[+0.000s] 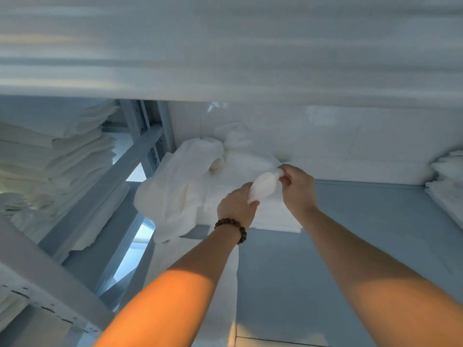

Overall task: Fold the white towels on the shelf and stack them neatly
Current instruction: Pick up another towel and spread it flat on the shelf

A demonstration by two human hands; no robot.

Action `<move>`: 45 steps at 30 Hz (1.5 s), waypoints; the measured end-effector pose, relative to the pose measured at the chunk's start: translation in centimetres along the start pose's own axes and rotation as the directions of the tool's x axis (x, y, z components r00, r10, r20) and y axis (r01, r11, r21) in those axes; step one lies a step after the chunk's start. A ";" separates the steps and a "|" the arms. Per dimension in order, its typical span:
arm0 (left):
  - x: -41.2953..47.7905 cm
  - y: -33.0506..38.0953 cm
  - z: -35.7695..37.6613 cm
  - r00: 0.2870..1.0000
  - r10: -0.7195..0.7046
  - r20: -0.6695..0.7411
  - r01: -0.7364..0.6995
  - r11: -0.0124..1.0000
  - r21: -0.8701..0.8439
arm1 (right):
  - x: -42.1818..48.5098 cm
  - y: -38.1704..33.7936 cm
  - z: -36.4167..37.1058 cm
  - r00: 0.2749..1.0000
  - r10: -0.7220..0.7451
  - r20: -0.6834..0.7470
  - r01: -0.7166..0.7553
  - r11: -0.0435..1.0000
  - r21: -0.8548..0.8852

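Honestly, left hand (236, 201) and right hand (298, 187) pinch 1 bunched towel (264, 184) in curled fingers (288, 182); tugging could drag the overhanging heap (175, 191) off the shelf (363, 234).

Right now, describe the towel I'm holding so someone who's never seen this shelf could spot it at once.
On the blue-grey shelf, a crumpled heap of white towels sits at the back left. Just right of it, the towel lies flatter, one edge lifted into a curl. It alone is pinched between the left hand and the right hand.
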State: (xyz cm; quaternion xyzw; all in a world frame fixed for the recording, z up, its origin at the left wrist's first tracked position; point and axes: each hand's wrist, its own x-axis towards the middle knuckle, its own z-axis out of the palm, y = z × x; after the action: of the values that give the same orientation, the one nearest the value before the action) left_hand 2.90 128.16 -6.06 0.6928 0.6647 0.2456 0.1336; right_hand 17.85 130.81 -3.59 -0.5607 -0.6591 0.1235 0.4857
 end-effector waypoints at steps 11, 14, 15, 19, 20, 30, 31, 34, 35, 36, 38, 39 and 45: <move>-2.1 10.8 3.8 0.994 0.099 -0.050 -0.093 0.989 0.117 | -1.9 7.0 -13.4 0.984 0.140 -0.109 -0.140 0.990 0.001; -2.9 14.6 5.0 0.995 0.063 -0.078 -0.055 0.993 0.103 | -2.5 10.1 -18.0 0.986 0.130 -0.108 -0.134 0.991 -0.029; -3.2 16.0 5.5 0.994 0.046 -0.095 -0.037 0.995 0.092 | -2.6 11.3 -19.7 0.986 0.129 -0.105 -0.132 0.991 -0.019; -5.2 21.4 7.8 0.991 0.004 -0.131 0.003 0.999 0.051 | -4.0 15.9 -25.9 0.986 0.140 -0.086 -0.147 0.986 -0.083; -5.8 22.6 8.5 0.991 -0.002 -0.133 0.009 0.999 0.045 | -4.6 17.0 -27.2 0.986 0.143 -0.090 -0.151 0.984 -0.093; -12.6 28.9 14.2 0.998 0.028 -0.052 -0.024 0.997 0.068 | -12.2 23.2 -36.0 0.970 0.240 -0.045 -0.243 0.966 -0.091; -13.3 28.9 14.8 0.999 0.029 -0.031 -0.027 0.997 0.068 | -13.5 23.6 -36.2 0.964 0.263 -0.033 -0.265 0.958 -0.105; -15.8 28.4 15.9 0.999 0.038 0.039 -0.040 0.997 0.071 | -17.6 24.4 -36.5 0.946 0.325 0.002 -0.323 0.940 -0.110; -16.6 28.0 16.2 0.997 0.045 0.058 -0.049 0.996 0.073 | -19.0 24.5 -36.4 0.938 0.346 0.020 -0.342 0.933 -0.112; -17.5 27.5 16.4 0.996 0.044 0.076 -0.050 0.996 0.078 | -20.4 24.6 -36.2 0.929 0.367 0.051 -0.359 0.925 -0.122; -19.5 26.3 16.8 0.994 0.023 0.106 -0.032 0.996 0.088 | -23.3 24.9 -35.5 0.909 0.394 0.134 -0.371 0.914 -0.167; -20.5 25.6 17.1 0.992 0.011 0.123 -0.021 0.996 0.086 | -24.6 24.9 -35.1 0.897 0.407 0.173 -0.373 0.907 -0.197; -26.6 22.0 18.6 0.970 -0.011 0.244 -0.010 0.996 0.086 | -31.6 23.9 -33.2 0.847 0.465 0.256 -0.419 0.882 -0.214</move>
State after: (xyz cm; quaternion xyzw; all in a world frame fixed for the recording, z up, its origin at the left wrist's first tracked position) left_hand 31.48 102.78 -14.75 0.7227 0.6534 0.1296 0.1843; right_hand 55.34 99.11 -19.77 -0.7071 -0.5852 0.2662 0.2946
